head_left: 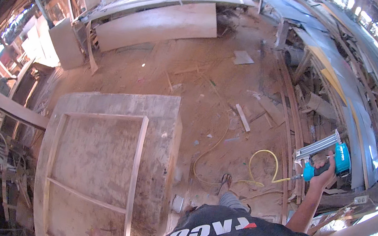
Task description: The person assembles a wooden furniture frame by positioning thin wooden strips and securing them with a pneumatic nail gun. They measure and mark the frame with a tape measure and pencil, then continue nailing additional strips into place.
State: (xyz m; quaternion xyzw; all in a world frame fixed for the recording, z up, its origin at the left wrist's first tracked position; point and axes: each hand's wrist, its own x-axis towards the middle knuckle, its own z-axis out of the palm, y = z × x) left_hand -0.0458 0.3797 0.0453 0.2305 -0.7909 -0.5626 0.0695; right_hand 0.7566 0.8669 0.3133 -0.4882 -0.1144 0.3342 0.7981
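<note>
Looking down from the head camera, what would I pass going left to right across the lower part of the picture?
Wooden frame lying on the grey board → the person's sandalled foot → yellow air hose → right hand gripping the teal nail gun.

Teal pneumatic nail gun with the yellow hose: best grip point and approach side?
Grip the teal pneumatic nail gun by its handle, where the right hand wraps it from below. The silver magazine juts forward-left, and the yellow hose trails off the base.
</note>
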